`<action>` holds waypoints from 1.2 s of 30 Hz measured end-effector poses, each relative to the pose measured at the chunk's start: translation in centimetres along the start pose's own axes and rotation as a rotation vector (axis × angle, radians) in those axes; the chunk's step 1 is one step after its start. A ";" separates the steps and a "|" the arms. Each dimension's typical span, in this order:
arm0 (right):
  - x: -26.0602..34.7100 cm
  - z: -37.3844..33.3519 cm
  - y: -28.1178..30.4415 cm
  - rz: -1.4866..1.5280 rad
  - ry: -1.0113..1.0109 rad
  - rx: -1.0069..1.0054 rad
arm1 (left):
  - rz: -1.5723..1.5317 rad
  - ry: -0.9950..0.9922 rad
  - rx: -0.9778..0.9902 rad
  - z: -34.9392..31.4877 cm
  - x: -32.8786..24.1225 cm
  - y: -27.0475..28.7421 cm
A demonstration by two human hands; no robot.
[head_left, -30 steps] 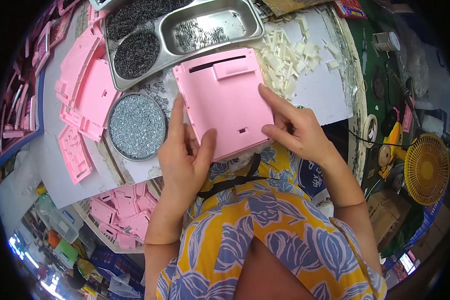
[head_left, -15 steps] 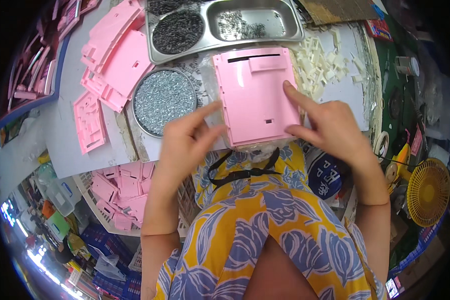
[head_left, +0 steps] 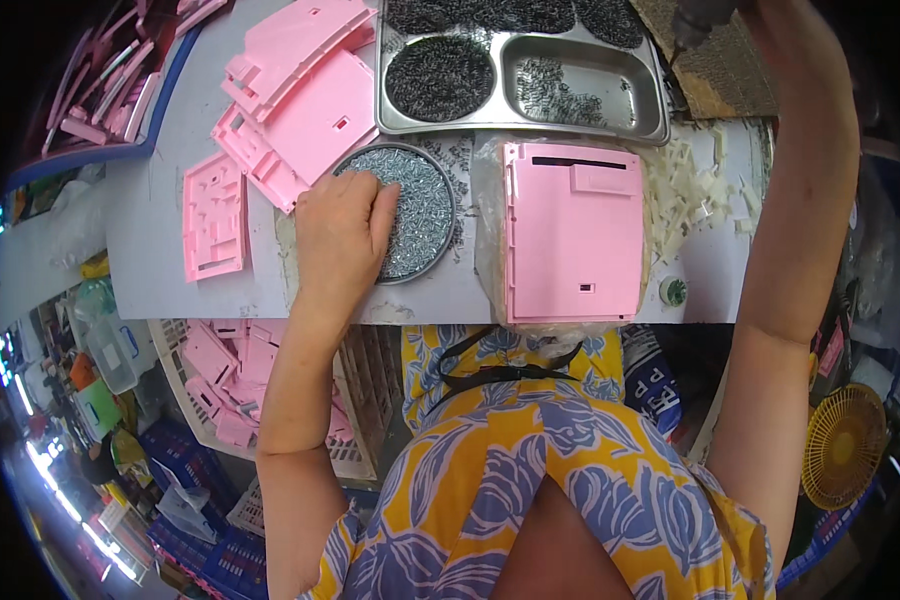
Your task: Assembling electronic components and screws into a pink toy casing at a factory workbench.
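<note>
A flat pink plastic panel with a slot near its far edge lies on clear plastic wrap before me, with neither hand on it. My left hand is at the left side of a round dish of small silvery screws. Its fingers are curled down, and their tips are hidden. At the top right edge, my right hand, partly cut off, is closed around a dark electric screwdriver whose thin bit points down.
A steel compartment tray of small dark screws stands beyond the panel. Cream plastic pieces and a small green-topped round item lie to its right. More pink parts sit left; a basket of pink pieces stands below the table edge.
Both hands have left the pink panel. My left hand has gone to the screw dish, and my right has reached up and right to the screwdriver. The whole view has shifted.
</note>
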State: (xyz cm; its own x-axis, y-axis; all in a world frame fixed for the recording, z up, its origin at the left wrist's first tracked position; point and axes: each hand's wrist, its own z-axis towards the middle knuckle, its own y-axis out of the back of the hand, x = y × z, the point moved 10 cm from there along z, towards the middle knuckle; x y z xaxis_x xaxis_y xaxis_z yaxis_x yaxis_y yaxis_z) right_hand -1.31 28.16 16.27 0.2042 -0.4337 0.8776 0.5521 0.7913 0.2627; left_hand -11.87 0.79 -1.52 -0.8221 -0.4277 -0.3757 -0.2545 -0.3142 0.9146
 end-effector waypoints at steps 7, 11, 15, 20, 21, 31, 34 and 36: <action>-2.4 -5.4 -4.3 0.457 -0.085 0.019 | -0.323 -0.021 -0.088 -1.1 -2.4 1.1; -1.5 -10.6 -5.0 0.549 -0.076 -0.039 | -0.435 -0.278 -0.151 -2.3 -9.9 1.6; 2.9 -14.4 -4.1 0.664 -0.034 0.040 | -0.516 -0.518 -0.205 -3.0 -15.3 1.2; 4.0 -15.0 -5.1 0.694 -0.053 0.123 | -0.605 -0.597 -0.231 -3.5 -16.4 0.8; 4.1 -15.0 -5.1 0.690 -0.055 0.129 | -0.621 -0.607 -0.226 -3.5 -16.5 0.7; 3.8 -16.7 -4.4 0.568 -0.097 0.070 | -0.657 -0.643 -0.188 -3.5 -17.5 0.5; 2.6 -18.9 -3.6 0.578 -0.147 -0.056 | -0.679 -0.621 -0.215 -3.1 -17.1 1.1; 1.6 -20.6 -2.7 0.555 -0.190 -0.142 | -0.741 -0.524 -0.161 -1.6 -16.1 0.8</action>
State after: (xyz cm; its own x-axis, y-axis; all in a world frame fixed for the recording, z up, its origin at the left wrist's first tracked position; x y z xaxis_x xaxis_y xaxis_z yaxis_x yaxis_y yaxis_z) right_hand 14.20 16.49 8.70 0.3523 0.1228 0.9278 0.5092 0.8066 -0.3001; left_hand 1.97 6.04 4.97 -0.6132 0.3562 -0.7051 -0.7662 -0.4856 0.4209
